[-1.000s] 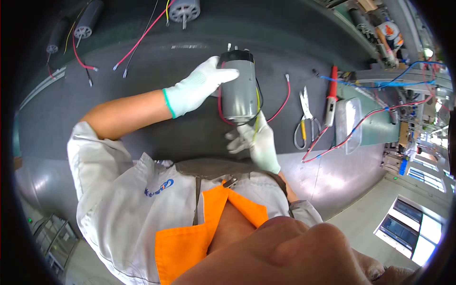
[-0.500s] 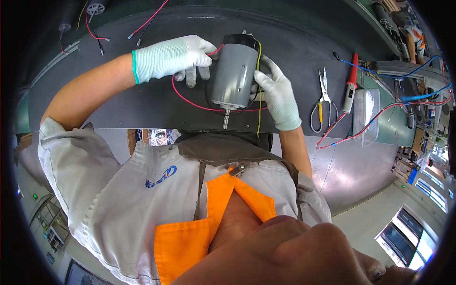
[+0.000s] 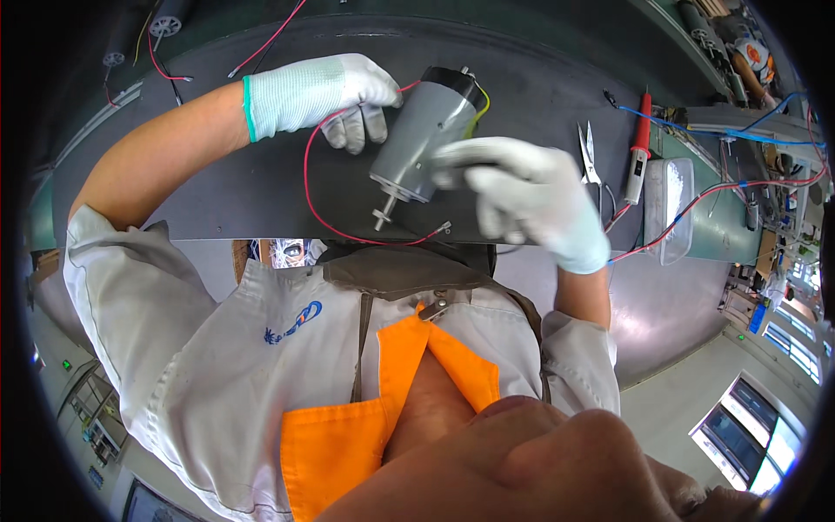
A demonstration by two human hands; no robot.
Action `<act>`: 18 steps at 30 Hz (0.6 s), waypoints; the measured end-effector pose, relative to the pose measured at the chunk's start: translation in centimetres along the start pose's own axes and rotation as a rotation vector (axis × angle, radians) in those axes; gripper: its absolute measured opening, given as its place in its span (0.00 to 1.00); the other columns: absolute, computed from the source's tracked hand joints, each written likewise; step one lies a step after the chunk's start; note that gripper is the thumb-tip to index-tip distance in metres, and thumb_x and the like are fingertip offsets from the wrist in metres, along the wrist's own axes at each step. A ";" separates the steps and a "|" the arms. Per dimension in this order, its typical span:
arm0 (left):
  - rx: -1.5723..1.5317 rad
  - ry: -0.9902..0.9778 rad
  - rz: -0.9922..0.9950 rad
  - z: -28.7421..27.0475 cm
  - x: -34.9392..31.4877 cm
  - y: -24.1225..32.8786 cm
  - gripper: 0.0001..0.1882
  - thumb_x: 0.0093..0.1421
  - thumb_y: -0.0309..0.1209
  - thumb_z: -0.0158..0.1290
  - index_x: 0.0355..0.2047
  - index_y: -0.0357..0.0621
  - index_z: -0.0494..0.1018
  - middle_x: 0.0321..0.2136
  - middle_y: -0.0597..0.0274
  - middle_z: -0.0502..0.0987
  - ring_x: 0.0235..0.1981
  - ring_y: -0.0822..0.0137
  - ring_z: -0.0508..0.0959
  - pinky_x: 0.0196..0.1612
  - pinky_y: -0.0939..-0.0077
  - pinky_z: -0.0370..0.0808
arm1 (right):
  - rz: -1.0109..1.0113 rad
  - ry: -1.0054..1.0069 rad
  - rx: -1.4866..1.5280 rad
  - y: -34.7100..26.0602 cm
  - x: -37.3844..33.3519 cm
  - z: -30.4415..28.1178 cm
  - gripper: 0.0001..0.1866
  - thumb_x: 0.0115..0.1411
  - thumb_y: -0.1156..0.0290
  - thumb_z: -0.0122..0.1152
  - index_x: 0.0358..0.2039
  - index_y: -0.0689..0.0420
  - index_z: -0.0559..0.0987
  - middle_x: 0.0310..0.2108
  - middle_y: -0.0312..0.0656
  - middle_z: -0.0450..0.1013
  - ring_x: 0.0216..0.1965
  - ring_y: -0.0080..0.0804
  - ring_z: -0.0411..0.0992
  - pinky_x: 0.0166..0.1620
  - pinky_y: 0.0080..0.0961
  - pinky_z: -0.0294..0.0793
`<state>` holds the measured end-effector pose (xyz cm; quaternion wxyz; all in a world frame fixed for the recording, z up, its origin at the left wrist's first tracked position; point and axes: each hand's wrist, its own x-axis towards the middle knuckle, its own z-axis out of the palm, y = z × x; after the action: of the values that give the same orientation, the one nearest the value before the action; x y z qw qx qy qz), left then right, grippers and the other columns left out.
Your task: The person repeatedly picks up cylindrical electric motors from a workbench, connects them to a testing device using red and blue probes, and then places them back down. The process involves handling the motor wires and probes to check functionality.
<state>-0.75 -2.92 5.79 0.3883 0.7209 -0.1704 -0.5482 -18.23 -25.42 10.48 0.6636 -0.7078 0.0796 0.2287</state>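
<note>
A grey cylindrical electric motor (image 3: 417, 143) with a black end cap lies tilted on the dark bench, its metal shaft (image 3: 385, 211) pointing toward me. My left hand (image 3: 358, 103), in a white glove, is left of the cap, fingers bent around a red wire (image 3: 308, 178). That wire runs from the cap through the hand and loops below the motor to a metal terminal. My gloved right hand (image 3: 522, 191), partly blurred, is at the motor's lower right with fingers apart, holding nothing visible. A yellow-green wire (image 3: 481, 109) bends beside the cap, its lower part hidden.
Scissors (image 3: 590, 157), a red-and-white handheld tool (image 3: 641, 148) and a clear plastic box (image 3: 670, 213) lie to the right, a red cable crossing the box. More motors (image 3: 165, 24) and loose wires are at the far left. Another person (image 3: 755, 61) is at the far right.
The motor has turned, its shaft end swinging left. My right hand has come off its right side and moved nearer me. The red wire's end has shifted left and down.
</note>
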 end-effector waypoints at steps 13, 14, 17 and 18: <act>0.465 0.016 -0.154 -2.0 2.9 3.2 0.49 0.60 0.80 0.34 0.30 0.41 0.77 0.16 0.66 0.66 0.15 0.74 0.67 0.18 0.76 0.62 | -0.832 -0.293 -0.862 2.8 10.7 12.9 0.25 0.61 0.62 0.61 0.56 0.61 0.76 0.38 0.59 0.80 0.35 0.52 0.81 0.36 0.47 0.80; 0.458 0.131 -0.128 -2.0 2.8 2.0 0.49 0.60 0.80 0.35 0.29 0.41 0.76 0.16 0.67 0.65 0.15 0.75 0.66 0.18 0.76 0.61 | -0.863 -0.260 -0.745 3.3 9.1 10.4 0.25 0.62 0.61 0.61 0.58 0.56 0.76 0.39 0.56 0.80 0.37 0.51 0.80 0.38 0.45 0.80; 0.650 0.333 0.045 -2.2 4.5 -1.4 0.46 0.67 0.73 0.33 0.29 0.38 0.76 0.20 0.51 0.73 0.23 0.54 0.74 0.28 0.61 0.69 | -0.834 0.111 -0.520 5.2 4.8 -0.5 0.16 0.66 0.64 0.57 0.51 0.53 0.82 0.35 0.43 0.81 0.32 0.39 0.79 0.38 0.33 0.80; 0.752 0.420 0.082 -1.8 4.7 -2.5 0.46 0.69 0.70 0.31 0.31 0.36 0.78 0.24 0.44 0.76 0.29 0.47 0.77 0.35 0.56 0.72 | -0.644 0.213 -0.323 5.7 3.0 -4.5 0.15 0.66 0.67 0.59 0.51 0.54 0.83 0.35 0.39 0.81 0.33 0.30 0.79 0.38 0.27 0.79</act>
<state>2.04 -3.82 1.00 0.1465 0.9007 -0.3041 -0.2734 -16.94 -29.84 4.11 0.5695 -0.8119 -0.1153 -0.0569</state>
